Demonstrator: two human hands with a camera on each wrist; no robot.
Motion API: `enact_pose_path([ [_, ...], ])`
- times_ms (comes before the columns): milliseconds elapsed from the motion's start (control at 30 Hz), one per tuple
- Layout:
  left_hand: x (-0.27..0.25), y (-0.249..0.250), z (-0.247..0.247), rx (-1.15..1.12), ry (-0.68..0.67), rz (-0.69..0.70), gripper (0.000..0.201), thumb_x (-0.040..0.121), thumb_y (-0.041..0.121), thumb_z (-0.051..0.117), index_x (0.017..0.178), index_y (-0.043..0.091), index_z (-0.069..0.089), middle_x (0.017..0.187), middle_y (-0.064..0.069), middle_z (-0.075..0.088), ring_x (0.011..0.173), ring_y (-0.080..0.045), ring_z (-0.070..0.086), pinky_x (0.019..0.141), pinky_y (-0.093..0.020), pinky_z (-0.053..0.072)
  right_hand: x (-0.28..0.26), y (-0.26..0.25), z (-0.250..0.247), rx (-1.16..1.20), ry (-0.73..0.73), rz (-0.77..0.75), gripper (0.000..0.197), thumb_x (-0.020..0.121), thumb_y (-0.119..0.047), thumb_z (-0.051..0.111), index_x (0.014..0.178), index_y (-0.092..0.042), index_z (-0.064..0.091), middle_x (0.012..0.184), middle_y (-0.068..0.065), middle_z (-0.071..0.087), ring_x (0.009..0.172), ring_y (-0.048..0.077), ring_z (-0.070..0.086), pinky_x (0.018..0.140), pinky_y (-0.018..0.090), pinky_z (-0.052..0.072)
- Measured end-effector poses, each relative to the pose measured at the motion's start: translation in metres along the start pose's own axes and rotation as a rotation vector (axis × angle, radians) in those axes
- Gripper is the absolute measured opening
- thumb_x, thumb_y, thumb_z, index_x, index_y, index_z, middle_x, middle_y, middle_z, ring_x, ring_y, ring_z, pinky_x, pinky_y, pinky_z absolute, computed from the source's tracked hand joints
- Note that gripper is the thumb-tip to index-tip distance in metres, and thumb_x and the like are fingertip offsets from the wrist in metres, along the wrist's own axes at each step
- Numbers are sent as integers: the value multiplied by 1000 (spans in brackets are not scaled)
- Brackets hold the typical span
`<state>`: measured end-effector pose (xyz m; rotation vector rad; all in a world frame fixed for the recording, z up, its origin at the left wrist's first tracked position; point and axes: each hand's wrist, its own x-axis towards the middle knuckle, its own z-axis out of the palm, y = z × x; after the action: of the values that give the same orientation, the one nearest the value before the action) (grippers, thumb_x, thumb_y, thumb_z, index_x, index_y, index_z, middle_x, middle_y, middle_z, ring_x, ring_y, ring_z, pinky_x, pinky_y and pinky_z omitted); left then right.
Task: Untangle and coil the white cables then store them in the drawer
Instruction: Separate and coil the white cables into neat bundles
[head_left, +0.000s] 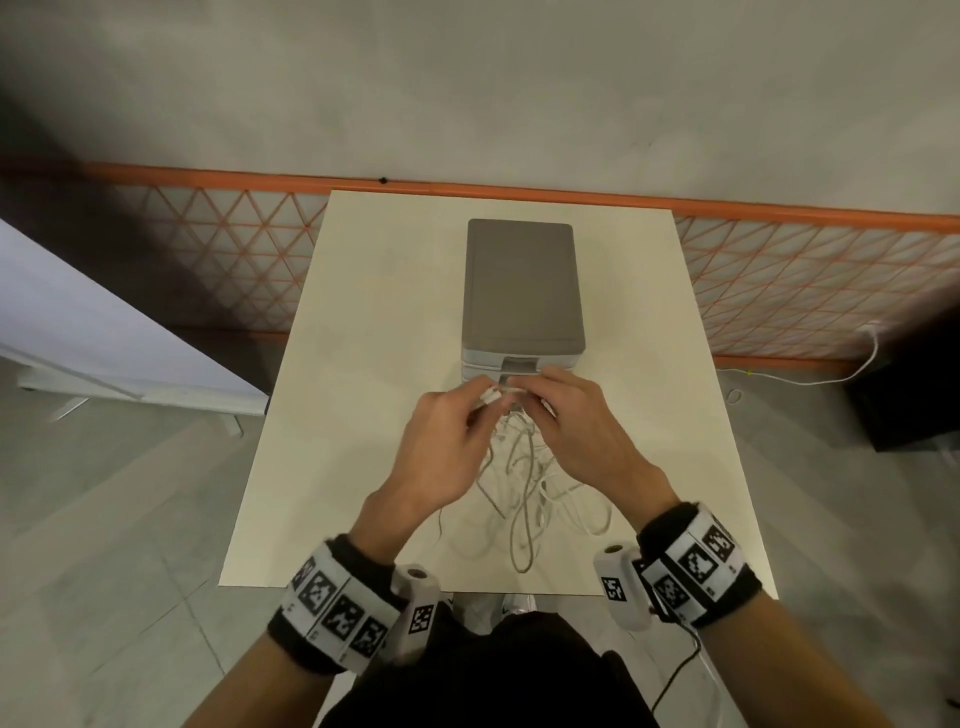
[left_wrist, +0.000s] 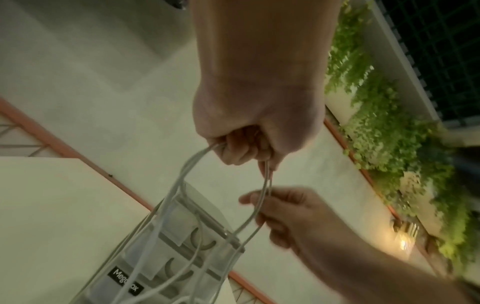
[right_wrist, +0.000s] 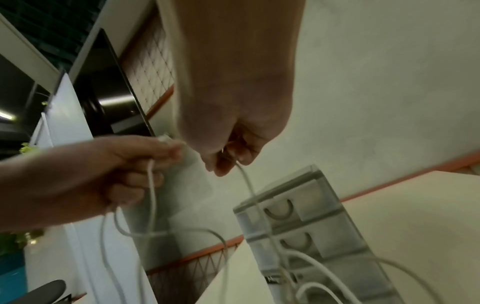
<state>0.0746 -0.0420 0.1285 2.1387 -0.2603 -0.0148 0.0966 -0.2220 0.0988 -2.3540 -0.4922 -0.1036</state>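
Both hands, left hand (head_left: 447, 441) and right hand (head_left: 582, 421), pinch the white cables (head_left: 524, 493) above the worktop (head_left: 363, 364), near the drawer unit (head_left: 522, 291). Pulling hard could tighten the hanging knots.

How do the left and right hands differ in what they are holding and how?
The left hand pinches a white plug end at its fingertips and has several white cables running through its curled fingers; the right hand shows no plug, with a cable strand leaving its curled fingers. In the left wrist view the strands run from the left hand down across the right hand's fingers. Both are raised over the table, before the drawer unit.
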Motion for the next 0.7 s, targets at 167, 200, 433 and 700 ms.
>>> enact_pose_path([
  [167,-15,13,-29,-289,165,3,25,99,18,58,78,5,62,59,-22,41,52,-29,31,48,-35,27,-7,28,18,91,-17,84,24,102,-26,52,94,-8,67,82,-3,59,68,9,48,65,19,37],
  [200,-18,15,-32,-317,170,0,24,99,14,58,77,3,62,60,-21,39,52,-27,30,49,-36,27,-8,32,22,95,-29,97,26,102,-29,50,96,-10,67,83,-2,60,70,11,51,65,21,38],
  [433,-36,14,-49,-506,329,-1,24,95,23,57,76,10,62,53,12,37,48,-5,28,47,-16,26,-6,41,34,-159,-99,172,27,104,-39,41,110,-25,63,102,-6,71,89,24,65,69,40,53],
  [700,-21,-14,-52,350,146,-249,41,90,40,64,128,29,54,59,9,56,69,-25,59,65,-38,51,-3,44,15,-65,-62,126,26,103,-22,49,114,-9,68,92,1,60,79,24,59,73,43,51],
])
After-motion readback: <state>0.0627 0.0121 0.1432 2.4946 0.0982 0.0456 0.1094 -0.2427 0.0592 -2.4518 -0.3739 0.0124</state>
